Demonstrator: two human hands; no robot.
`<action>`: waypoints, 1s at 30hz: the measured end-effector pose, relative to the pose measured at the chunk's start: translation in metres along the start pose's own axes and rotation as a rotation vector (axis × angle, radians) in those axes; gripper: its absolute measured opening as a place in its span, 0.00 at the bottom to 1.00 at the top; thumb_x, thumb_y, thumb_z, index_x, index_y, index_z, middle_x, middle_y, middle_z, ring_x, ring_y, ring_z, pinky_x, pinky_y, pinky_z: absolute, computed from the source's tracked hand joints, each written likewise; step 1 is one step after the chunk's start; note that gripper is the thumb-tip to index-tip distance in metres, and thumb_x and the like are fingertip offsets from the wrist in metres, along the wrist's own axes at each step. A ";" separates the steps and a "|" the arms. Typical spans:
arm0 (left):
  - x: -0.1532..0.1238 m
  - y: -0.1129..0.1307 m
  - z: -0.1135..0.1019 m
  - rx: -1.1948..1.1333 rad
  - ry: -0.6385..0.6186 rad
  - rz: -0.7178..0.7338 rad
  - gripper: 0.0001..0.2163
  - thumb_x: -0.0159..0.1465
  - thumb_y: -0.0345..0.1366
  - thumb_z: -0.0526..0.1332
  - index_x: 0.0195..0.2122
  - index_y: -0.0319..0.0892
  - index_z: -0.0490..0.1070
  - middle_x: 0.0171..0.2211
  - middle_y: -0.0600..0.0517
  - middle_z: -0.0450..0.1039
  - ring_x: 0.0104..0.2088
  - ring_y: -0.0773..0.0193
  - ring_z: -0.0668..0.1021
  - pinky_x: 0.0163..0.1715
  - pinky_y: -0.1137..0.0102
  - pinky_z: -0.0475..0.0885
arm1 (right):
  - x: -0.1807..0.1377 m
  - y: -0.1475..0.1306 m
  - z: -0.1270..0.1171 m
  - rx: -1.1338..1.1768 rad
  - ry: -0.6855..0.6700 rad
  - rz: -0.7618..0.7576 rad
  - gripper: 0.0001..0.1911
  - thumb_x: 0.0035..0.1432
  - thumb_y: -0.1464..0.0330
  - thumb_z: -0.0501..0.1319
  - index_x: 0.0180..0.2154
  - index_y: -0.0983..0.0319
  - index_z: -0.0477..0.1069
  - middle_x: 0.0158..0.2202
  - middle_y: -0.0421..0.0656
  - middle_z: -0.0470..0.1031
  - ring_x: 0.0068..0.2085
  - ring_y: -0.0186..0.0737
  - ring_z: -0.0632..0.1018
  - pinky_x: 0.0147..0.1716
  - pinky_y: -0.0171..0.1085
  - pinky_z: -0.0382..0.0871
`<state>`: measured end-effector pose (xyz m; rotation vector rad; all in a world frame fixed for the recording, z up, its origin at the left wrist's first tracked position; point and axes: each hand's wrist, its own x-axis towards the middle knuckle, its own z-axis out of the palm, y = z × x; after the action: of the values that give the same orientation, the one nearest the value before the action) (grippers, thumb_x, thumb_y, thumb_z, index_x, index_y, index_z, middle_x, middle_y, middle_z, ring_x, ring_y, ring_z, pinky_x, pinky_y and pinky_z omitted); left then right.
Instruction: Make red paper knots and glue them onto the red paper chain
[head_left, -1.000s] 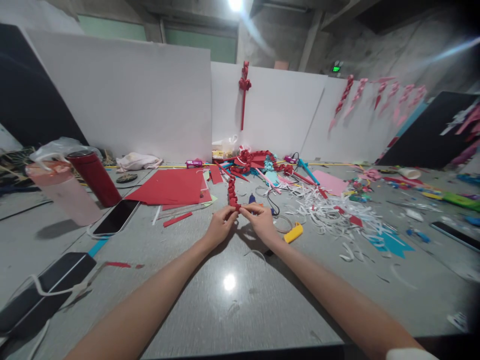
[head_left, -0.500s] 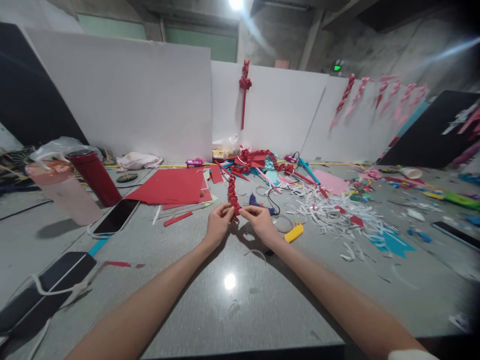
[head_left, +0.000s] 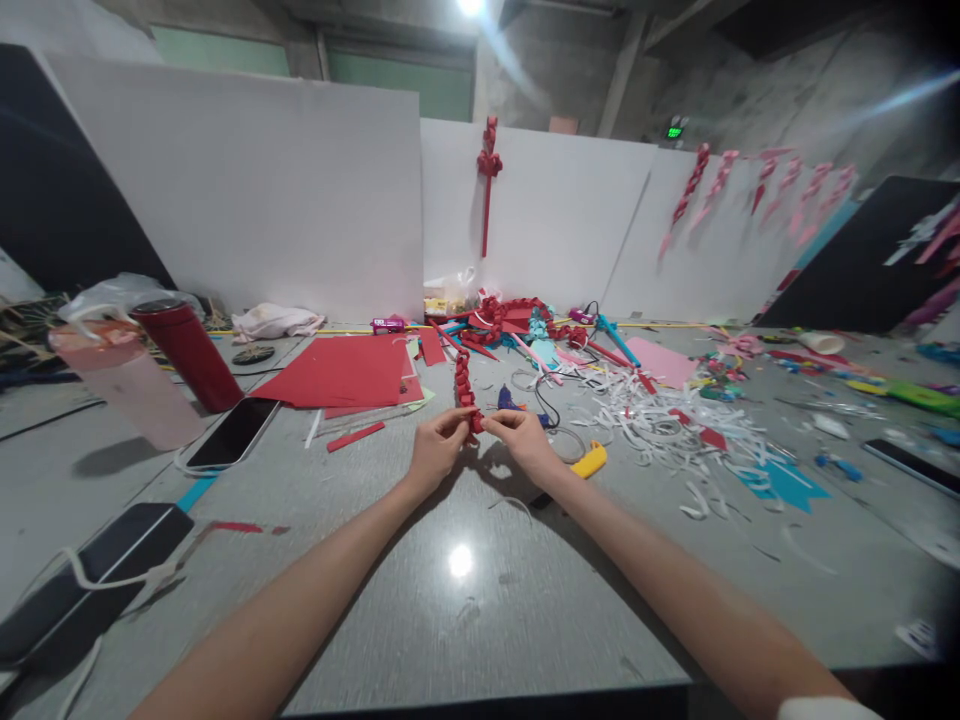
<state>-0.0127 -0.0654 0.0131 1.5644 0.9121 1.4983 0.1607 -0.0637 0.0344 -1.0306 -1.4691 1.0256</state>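
Observation:
Between my two hands stands a red folded paper chain [head_left: 463, 380], its linked curls rising away from me over the table. My left hand [head_left: 439, 442] pinches its lower end from the left, thumb and index finger closed on the paper. From the right, my right hand [head_left: 523, 440] pinches the same lower end with its fingertips. The exact fold under the fingertips is too small to make out. Just behind my right hand lies a dark blue glue gun [head_left: 512, 402], and a yellow-handled tool [head_left: 589, 461] lies beside my right wrist.
Red paper sheets [head_left: 341, 372] lie left of centre, near a phone [head_left: 232, 434], a red flask [head_left: 191, 358] and a pink bottle [head_left: 127, 385]. White paper strips [head_left: 652, 410] are heaped at right. A finished red paper piece [head_left: 488, 185] hangs on the white board [head_left: 555, 215].
Both hands stay at the lower end of the red paper chain. The fingertips have shifted slightly on the paper; otherwise little has moved.

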 end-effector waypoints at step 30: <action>0.000 -0.006 -0.009 0.251 -0.027 0.259 0.12 0.67 0.33 0.62 0.47 0.45 0.84 0.38 0.47 0.86 0.34 0.59 0.85 0.40 0.64 0.79 | 0.002 0.002 -0.006 0.103 -0.100 0.028 0.18 0.53 0.53 0.69 0.27 0.62 0.79 0.25 0.40 0.75 0.29 0.36 0.69 0.33 0.36 0.63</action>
<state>-0.0212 -0.0625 0.0083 1.9418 0.9388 1.5809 0.1664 -0.0604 0.0339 -0.9399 -1.4696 1.1751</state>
